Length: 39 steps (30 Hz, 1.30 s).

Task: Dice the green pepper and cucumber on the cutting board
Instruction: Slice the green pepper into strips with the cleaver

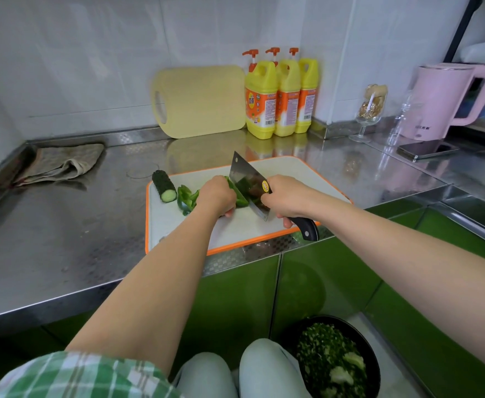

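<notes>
Step in hand: slicing the green pepper. The right hand's fingers wrap the cleaver handle. The left hand's fingers curl together over the green pepper, with the blade just beside the knuckles. Cut strips lie left of those fingers. The cucumber lies beyond them on the cutting board, not yet diced. Next move, as judged: crosscut the strips into dice.

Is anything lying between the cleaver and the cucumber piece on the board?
Yes. The left hand, holding the green pepper, and a cluster of cut pepper strips sit on the cutting board between the cleaver, held by the right hand, and the cucumber piece at the board's left edge.
</notes>
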### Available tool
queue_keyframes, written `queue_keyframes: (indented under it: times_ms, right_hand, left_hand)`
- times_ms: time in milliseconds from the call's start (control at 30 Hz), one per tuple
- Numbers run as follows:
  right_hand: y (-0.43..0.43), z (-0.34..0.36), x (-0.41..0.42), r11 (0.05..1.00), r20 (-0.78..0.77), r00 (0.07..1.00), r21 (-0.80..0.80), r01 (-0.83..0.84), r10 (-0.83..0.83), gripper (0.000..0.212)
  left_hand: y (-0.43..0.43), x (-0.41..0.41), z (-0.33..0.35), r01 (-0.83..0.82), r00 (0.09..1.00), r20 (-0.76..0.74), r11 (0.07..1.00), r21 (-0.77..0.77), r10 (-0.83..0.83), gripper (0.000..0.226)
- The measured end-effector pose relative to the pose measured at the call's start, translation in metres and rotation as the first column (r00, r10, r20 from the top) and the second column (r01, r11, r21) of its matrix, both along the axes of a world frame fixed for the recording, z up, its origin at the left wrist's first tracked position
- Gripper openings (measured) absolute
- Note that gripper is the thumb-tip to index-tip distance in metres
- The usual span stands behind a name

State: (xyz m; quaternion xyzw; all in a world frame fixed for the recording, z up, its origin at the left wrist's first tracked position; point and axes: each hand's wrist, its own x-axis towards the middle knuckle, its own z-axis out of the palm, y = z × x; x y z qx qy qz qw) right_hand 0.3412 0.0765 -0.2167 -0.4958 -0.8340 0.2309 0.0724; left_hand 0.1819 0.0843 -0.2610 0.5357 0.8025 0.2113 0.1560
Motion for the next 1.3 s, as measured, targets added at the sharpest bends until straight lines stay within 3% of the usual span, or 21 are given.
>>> queue_keyframes:
  times_ms: [400,600,767,867,967,1067,1200,1300]
  right_hand:
    - [0.01,0.002,-0.018,1.0,0.125,0.992,-0.027,-0.015,0.018,0.016]
    - [0.013,-0.003,-0.031,1.0,0.185,0.983,0.024,-0.003,-0.001,0.012]
    - [0.019,-0.015,-0.027,0.997,0.0,0.998,0.048,0.055,-0.055,0.017]
    - [0.025,-0.017,-0.019,0.997,-0.218,0.973,0.012,0.073,-0.069,0.017]
    - [0.033,-0.008,-0.007,0.992,-0.491,0.862,-0.059,0.114,-0.128,0.022]
    - [0.041,-0.004,0.007,0.971,-0.63,0.742,-0.196,0.133,-0.229,0.017]
    - [0.052,-0.021,0.023,0.916,-0.686,0.619,-0.367,0.16,-0.382,0.019]
    - [0.057,-0.036,0.032,0.879,-0.693,0.559,-0.449,0.16,-0.455,0.022]
  left_hand:
    - [0.003,0.001,0.001,0.033,0.999,-0.034,0.998,-0.058,-0.035,0.013]
    - [-0.006,0.002,0.0,0.054,0.991,-0.124,0.997,0.06,-0.046,0.03]
    - [-0.014,0.002,0.014,0.021,0.941,-0.336,0.986,0.164,0.036,0.021]
    - [-0.02,-0.009,0.017,-0.004,0.86,-0.506,0.991,0.134,0.071,0.018]
    - [-0.023,-0.019,0.015,-0.039,0.82,-0.565,0.993,0.108,0.094,0.027]
    - [-0.02,-0.02,0.015,0.02,0.85,-0.52,0.98,0.197,0.087,0.03]
    - [-0.006,-0.01,0.015,0.332,0.855,-0.472,0.926,0.181,-0.214,0.033]
    - [0.01,0.001,0.012,0.495,0.767,-0.462,0.869,-0.016,-0.445,0.054]
